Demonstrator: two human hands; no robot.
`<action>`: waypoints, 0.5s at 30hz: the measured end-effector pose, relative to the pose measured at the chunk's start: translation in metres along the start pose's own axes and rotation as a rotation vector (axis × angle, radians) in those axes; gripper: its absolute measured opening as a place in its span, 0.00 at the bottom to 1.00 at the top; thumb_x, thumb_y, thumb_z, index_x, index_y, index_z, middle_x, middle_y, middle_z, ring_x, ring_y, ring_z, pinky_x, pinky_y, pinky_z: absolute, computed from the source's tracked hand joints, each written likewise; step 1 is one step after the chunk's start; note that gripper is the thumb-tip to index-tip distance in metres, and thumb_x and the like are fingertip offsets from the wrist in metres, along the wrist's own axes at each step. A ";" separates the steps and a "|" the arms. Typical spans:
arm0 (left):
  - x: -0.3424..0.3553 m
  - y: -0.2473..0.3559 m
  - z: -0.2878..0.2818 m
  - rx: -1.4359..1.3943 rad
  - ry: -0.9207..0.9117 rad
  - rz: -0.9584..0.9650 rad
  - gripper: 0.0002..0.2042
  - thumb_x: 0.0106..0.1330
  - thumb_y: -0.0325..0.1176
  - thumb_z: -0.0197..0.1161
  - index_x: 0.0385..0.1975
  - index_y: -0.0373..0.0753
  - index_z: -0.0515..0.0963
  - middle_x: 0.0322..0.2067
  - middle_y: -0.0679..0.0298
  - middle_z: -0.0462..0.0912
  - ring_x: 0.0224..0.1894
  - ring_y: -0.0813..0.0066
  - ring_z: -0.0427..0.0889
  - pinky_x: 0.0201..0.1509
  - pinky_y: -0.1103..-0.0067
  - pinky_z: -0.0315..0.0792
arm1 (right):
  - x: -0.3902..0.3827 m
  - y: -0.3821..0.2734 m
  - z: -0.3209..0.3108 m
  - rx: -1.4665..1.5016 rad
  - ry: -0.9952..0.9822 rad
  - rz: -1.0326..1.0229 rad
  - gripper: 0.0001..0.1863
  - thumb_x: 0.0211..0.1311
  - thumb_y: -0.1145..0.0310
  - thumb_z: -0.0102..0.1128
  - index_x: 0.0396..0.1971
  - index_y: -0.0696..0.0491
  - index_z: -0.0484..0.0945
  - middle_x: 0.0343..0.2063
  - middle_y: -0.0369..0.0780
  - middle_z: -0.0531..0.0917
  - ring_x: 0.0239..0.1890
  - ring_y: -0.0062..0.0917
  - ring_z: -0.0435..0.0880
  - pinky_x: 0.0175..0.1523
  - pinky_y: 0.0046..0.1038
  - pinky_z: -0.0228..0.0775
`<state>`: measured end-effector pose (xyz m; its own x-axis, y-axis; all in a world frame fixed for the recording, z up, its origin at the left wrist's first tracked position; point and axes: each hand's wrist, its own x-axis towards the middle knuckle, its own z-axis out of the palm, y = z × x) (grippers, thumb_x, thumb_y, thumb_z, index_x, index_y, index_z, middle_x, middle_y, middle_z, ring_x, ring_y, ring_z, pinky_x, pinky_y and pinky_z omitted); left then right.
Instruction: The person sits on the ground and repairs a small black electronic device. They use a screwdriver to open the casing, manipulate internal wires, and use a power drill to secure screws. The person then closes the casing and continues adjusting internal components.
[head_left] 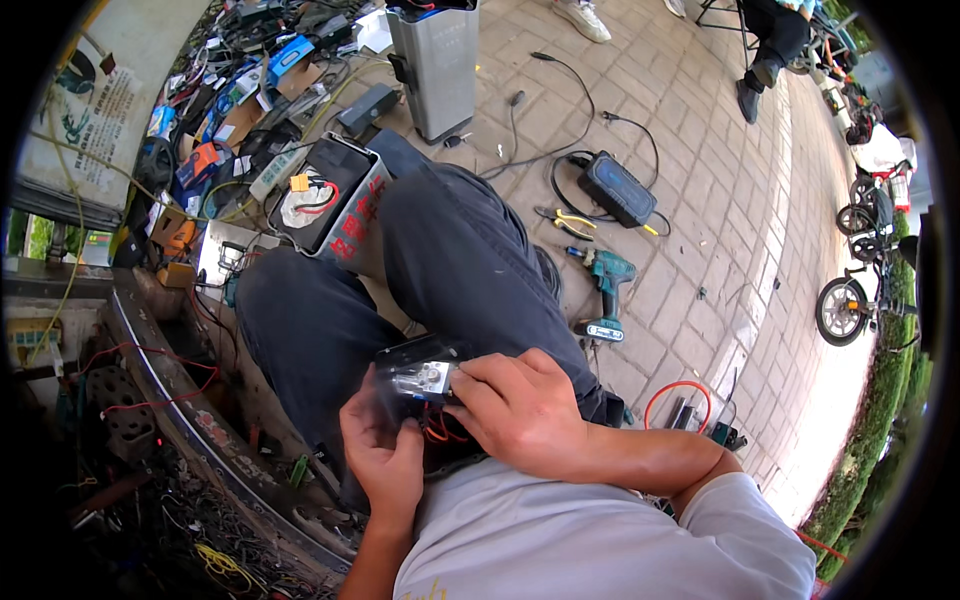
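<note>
Silver-faced black part point(424, 379) is clamped by left fingers point(407, 442) and right fingers point(484, 384), with a red-lettered box point(357, 220) beyond them.

From here I see a black-and-silver part point(424, 380), a teal-and-black drill point(609, 276), yellow-handled pliers point(575, 218), dark grey trousers point(460, 250), a white shirt point(600, 545) and grey-beige, brick-patterned paving point(690, 210).

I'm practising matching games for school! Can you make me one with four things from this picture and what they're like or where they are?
1. Drill
2. Pliers
3. Tall case
4. Small shiny thing

A. Silver, standing upright
B. Between the left hand and the right hand
C. Teal and black
D. Yellow handles

Right pairs: 1-C, 2-D, 3-A, 4-B
</note>
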<state>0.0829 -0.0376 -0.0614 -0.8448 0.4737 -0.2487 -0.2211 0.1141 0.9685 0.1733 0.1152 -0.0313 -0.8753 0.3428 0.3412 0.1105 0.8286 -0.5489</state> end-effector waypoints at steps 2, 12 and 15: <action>0.001 -0.003 0.000 0.000 0.001 0.005 0.25 0.57 0.13 0.52 0.58 0.28 0.64 0.53 0.54 0.76 0.54 0.74 0.76 0.60 0.78 0.69 | 0.002 -0.006 0.003 -0.039 -0.041 -0.004 0.21 0.37 0.70 0.75 0.36 0.57 0.81 0.35 0.38 0.82 0.31 0.25 0.82 0.34 0.27 0.65; 0.001 -0.002 -0.006 -0.048 -0.064 -0.059 0.24 0.55 0.10 0.49 0.54 0.25 0.66 0.63 0.47 0.67 0.62 0.65 0.71 0.67 0.71 0.63 | -0.009 0.007 0.026 0.122 0.024 0.003 0.20 0.42 0.70 0.73 0.40 0.57 0.81 0.39 0.40 0.83 0.33 0.26 0.83 0.32 0.26 0.69; 0.000 -0.008 -0.009 -0.055 -0.059 -0.018 0.20 0.54 0.10 0.51 0.49 0.26 0.68 0.64 0.44 0.65 0.63 0.62 0.70 0.67 0.69 0.63 | -0.009 0.011 0.024 0.075 -0.002 -0.034 0.19 0.46 0.70 0.70 0.41 0.57 0.81 0.42 0.40 0.82 0.32 0.25 0.82 0.33 0.25 0.69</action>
<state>0.0800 -0.0463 -0.0698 -0.8108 0.5229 -0.2632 -0.2634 0.0756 0.9617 0.1716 0.1107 -0.0586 -0.8788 0.3140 0.3592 0.0449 0.8040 -0.5930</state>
